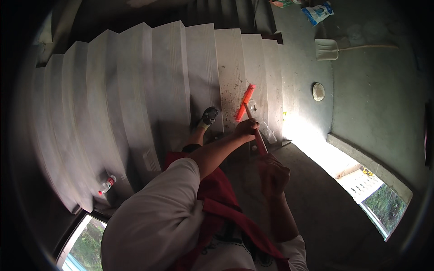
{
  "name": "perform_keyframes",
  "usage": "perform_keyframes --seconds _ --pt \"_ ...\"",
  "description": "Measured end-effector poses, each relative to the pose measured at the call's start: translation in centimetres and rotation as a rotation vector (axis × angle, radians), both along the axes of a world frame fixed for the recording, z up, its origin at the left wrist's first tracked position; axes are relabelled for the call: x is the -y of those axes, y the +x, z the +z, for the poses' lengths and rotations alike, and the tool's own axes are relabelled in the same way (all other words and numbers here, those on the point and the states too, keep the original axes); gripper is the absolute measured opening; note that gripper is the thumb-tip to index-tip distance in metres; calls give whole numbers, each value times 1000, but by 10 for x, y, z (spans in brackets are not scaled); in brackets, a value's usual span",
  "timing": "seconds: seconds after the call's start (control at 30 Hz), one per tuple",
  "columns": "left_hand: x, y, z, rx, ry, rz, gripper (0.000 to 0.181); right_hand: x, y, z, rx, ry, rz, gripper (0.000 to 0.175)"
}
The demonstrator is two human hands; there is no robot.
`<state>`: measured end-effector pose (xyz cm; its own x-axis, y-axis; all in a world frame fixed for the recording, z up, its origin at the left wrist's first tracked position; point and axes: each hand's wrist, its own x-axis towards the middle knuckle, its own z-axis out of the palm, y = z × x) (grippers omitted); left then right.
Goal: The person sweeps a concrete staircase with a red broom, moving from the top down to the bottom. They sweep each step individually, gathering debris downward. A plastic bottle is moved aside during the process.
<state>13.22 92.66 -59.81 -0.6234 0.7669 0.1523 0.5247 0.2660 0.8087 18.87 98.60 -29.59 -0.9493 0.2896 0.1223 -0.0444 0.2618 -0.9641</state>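
Note:
A broom with a bright red-orange head (245,102) lies across a pale stair tread strewn with dark debris. My left hand (247,129) grips its handle (260,140) a short way from the head. Farther up, near my body, my right hand (274,172) is closed around the same handle and looks blurred. Clear crumpled plastic (269,132) lies on the steps just right of the handle. My shoe (210,116) stands on the step to the left of the debris.
Stairs (169,67) run across the view. A bottle with a red cap (107,185) lies at lower left. On the floor at right are a pale shovel (327,49), a round light object (318,91) and a blue-white bag (318,13). A grey wall (376,101) edges the floor.

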Motion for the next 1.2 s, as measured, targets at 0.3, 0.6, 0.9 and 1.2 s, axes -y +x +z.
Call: perform_keyframes --seconds 0.3,0.6,0.9,1.2 --pt "56 -97 47 -279 -87 185 17 24 -4 -32 -172 -91 -140 18" --pt "112 -51 19 -234 -203 180 18 40 8 -56 -54 -297 37 19" --pt "110 -55 28 -267 -175 296 19 35 10 -49 -156 -295 51 18" --pt "81 -11 26 -167 -278 107 13 2 38 -29 -129 -328 131 11"
